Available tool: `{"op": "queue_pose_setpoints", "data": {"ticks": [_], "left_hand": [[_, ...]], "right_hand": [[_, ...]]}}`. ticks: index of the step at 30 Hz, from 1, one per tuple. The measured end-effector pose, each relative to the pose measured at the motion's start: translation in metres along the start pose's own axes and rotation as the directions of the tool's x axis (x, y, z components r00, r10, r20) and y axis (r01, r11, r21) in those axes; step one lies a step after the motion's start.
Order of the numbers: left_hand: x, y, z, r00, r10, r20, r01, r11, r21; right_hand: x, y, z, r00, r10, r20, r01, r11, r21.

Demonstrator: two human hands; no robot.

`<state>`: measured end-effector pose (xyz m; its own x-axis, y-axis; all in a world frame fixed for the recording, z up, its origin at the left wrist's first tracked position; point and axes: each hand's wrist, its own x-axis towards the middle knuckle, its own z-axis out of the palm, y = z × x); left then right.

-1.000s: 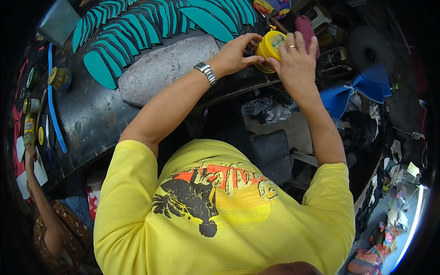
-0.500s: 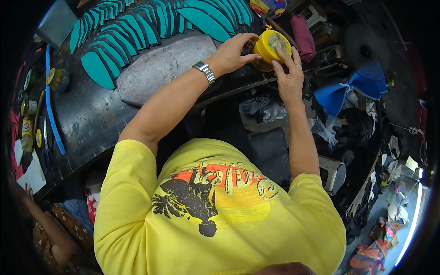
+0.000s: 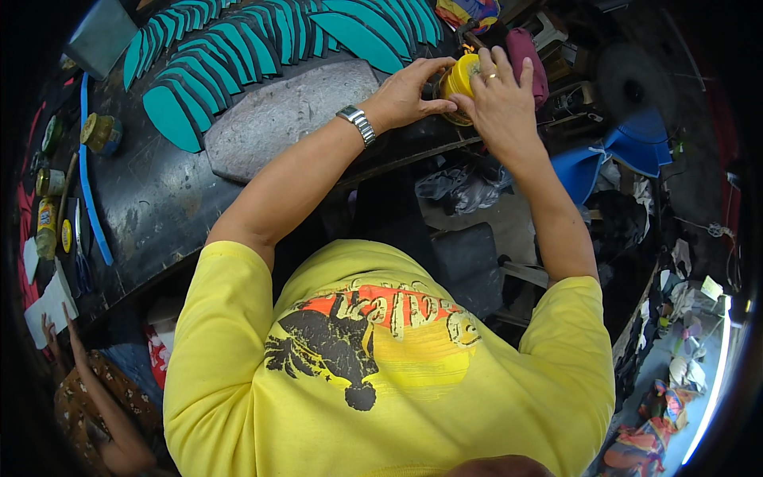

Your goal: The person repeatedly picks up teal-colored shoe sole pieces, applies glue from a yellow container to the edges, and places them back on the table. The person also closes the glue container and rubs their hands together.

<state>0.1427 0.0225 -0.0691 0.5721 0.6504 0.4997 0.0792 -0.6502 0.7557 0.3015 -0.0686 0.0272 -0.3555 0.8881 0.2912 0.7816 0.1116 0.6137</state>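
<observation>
A jar with a wide yellow lid (image 3: 459, 79) stands near the table's front edge, at the upper middle. From the left, my left hand (image 3: 407, 94) curls its thumb and fingers about the jar's side; a metal watch (image 3: 358, 124) is on that wrist. My right hand (image 3: 504, 105), with a ring on one finger, grips the lid from above and the right. Its fingers hide much of the lid's top. Left of the jar lies a grey stone-like slab (image 3: 286, 119), and behind it stand rows of teal and black curved sheet pieces (image 3: 172, 118).
At the table's left are a blue strip (image 3: 95, 211), scissors (image 3: 81, 250) and several jars (image 3: 101, 134). Another person's hand (image 3: 73, 338) is by white paper (image 3: 49, 308) at lower left. A pink roll (image 3: 526, 65) and blue sheet pieces (image 3: 640, 143) are on the right.
My right hand has turned over the lid, its elbow swinging outward to the right. My left hand keeps its hold. The other person's hands have shifted at the paper.
</observation>
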Motion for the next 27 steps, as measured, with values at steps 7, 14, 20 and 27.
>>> {"op": "queue_pose_setpoints", "data": {"ticks": [7,14,20,27], "left_hand": [[0.002,0.000,0.001,1.000,0.019,-0.002,-0.019,1.000,-0.007],[0.002,0.001,0.000,0.999,0.052,0.006,-0.052,0.997,0.050],[0.001,0.006,-0.003,0.999,-0.018,0.042,0.020,0.999,-0.049],[0.003,0.006,-0.002,0.999,-0.045,-0.009,0.044,0.995,-0.088]], "right_hand": [[-0.038,0.012,0.005,0.992,0.099,0.073,-0.121,0.884,0.451],[-0.033,-0.008,0.048,0.855,0.486,0.182,-0.207,-0.002,0.978],[-0.032,-0.009,0.056,0.909,0.349,0.229,-0.120,-0.307,0.944],[-0.037,-0.038,0.040,0.841,0.499,0.211,-0.085,-0.263,0.961]]}}
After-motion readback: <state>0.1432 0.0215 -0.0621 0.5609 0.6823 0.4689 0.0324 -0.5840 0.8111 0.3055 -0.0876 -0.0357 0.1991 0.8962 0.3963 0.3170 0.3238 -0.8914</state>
